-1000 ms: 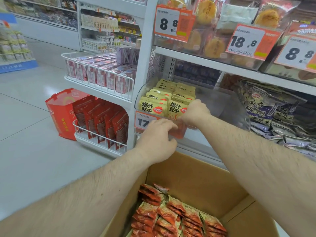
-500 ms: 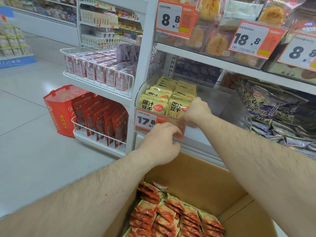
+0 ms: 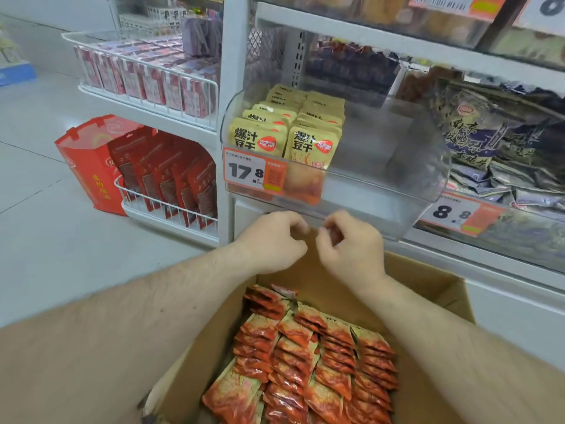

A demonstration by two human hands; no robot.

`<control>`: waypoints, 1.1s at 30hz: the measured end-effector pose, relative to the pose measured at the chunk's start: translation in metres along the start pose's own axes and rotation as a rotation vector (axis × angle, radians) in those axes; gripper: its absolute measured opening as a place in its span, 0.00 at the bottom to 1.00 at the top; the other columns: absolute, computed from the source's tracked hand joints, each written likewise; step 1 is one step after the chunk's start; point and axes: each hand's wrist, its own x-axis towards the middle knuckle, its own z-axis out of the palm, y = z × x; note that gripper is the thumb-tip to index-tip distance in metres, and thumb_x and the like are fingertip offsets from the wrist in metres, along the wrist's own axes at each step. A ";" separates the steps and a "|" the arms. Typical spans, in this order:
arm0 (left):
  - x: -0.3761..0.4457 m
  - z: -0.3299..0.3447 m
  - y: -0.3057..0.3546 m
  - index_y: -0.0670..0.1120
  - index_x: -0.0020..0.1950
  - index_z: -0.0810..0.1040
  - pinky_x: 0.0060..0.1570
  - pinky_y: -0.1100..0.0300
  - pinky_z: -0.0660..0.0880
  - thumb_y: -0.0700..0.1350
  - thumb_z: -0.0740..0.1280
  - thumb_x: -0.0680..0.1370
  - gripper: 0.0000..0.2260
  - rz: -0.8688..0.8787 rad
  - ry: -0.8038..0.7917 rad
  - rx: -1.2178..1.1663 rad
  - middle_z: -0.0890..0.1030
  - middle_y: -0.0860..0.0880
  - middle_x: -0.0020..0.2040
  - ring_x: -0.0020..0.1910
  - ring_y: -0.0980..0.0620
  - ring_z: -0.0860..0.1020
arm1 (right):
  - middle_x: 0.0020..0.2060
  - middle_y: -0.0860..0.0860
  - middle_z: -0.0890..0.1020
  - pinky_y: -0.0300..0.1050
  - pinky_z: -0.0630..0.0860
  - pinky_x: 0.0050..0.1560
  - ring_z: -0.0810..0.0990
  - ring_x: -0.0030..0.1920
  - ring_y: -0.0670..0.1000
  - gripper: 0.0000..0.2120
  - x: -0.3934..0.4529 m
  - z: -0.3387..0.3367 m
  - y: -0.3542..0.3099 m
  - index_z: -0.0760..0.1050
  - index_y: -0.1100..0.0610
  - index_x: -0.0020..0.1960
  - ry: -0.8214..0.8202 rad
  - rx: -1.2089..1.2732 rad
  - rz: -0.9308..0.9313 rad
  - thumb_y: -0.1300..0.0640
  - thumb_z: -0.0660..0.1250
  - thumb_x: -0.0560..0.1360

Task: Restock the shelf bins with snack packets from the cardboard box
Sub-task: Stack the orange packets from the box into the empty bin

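Both hands hang loosely curled and empty, the left hand (image 3: 272, 241) and right hand (image 3: 348, 244) just below the clear bin (image 3: 382, 191). Best to scoop a tidy row of red packets (image 3: 305, 356) from the cardboard box (image 3: 428, 280) and stand them upright beside the yellow packets (image 3: 284, 130).

"17.8" on bin price tag (image 3: 254, 174), "8.8" on shelf tag (image 3: 455, 213)

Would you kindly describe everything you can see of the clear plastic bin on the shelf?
The clear bin is see-through plastic with rounded corners and a lower front wall, and it juts out from the white shelf above the cardboard box. Two rows of yellow packets stand upright in its left part; the right part looks bare. An orange price tag reading 17.8 sits on its front left. Neither hand touches it: the left hand and right hand hang just below, holding nothing.
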 end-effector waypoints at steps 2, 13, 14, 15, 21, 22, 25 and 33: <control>0.000 0.008 -0.003 0.56 0.55 0.77 0.55 0.62 0.71 0.45 0.68 0.76 0.10 -0.045 -0.052 0.005 0.77 0.57 0.55 0.56 0.56 0.75 | 0.31 0.47 0.77 0.45 0.73 0.35 0.78 0.35 0.55 0.05 -0.039 0.026 0.033 0.75 0.54 0.41 -0.317 -0.017 0.258 0.55 0.64 0.75; 0.005 0.035 -0.015 0.55 0.56 0.78 0.59 0.51 0.78 0.45 0.69 0.76 0.10 -0.260 -0.264 -0.018 0.81 0.54 0.53 0.53 0.51 0.81 | 0.51 0.51 0.82 0.47 0.79 0.50 0.81 0.53 0.56 0.09 -0.158 0.108 0.118 0.75 0.51 0.48 -1.139 -0.316 0.760 0.59 0.61 0.69; 0.005 0.038 -0.017 0.54 0.56 0.78 0.59 0.50 0.78 0.45 0.70 0.76 0.10 -0.281 -0.279 -0.018 0.81 0.54 0.53 0.54 0.51 0.81 | 0.50 0.51 0.82 0.47 0.79 0.50 0.81 0.52 0.56 0.10 -0.162 0.114 0.119 0.76 0.51 0.48 -1.142 -0.331 0.763 0.60 0.61 0.69; 0.006 0.040 -0.020 0.54 0.55 0.78 0.59 0.50 0.78 0.46 0.70 0.76 0.09 -0.300 -0.288 -0.022 0.80 0.54 0.53 0.53 0.51 0.81 | 0.49 0.51 0.83 0.47 0.79 0.49 0.82 0.51 0.56 0.11 -0.165 0.118 0.121 0.77 0.51 0.48 -1.128 -0.334 0.770 0.61 0.60 0.69; 0.010 0.049 -0.027 0.52 0.55 0.79 0.58 0.58 0.75 0.45 0.69 0.77 0.08 -0.426 -0.307 -0.114 0.79 0.53 0.53 0.55 0.54 0.78 | 0.44 0.50 0.82 0.44 0.76 0.45 0.79 0.46 0.55 0.06 -0.156 0.121 0.121 0.78 0.51 0.43 -0.900 -0.113 0.943 0.59 0.64 0.73; 0.010 0.049 -0.028 0.52 0.56 0.79 0.56 0.57 0.75 0.45 0.68 0.78 0.07 -0.468 -0.314 -0.137 0.79 0.53 0.54 0.56 0.53 0.77 | 0.43 0.51 0.82 0.45 0.76 0.43 0.78 0.45 0.56 0.05 -0.149 0.117 0.116 0.77 0.52 0.44 -0.814 -0.059 0.955 0.59 0.64 0.74; 0.008 0.051 -0.034 0.48 0.65 0.75 0.53 0.50 0.79 0.47 0.64 0.81 0.12 -0.690 -0.375 -0.284 0.78 0.48 0.62 0.57 0.50 0.77 | 0.41 0.53 0.81 0.50 0.76 0.42 0.79 0.43 0.59 0.03 -0.134 0.104 0.093 0.73 0.53 0.46 -0.543 0.091 0.853 0.57 0.61 0.78; 0.013 0.051 -0.053 0.38 0.58 0.78 0.45 0.49 0.83 0.47 0.68 0.80 0.13 -0.983 -0.325 -0.848 0.82 0.38 0.56 0.50 0.43 0.83 | 0.52 0.52 0.82 0.47 0.76 0.52 0.81 0.51 0.52 0.03 -0.137 0.064 -0.003 0.69 0.51 0.51 -0.103 0.500 0.223 0.55 0.60 0.77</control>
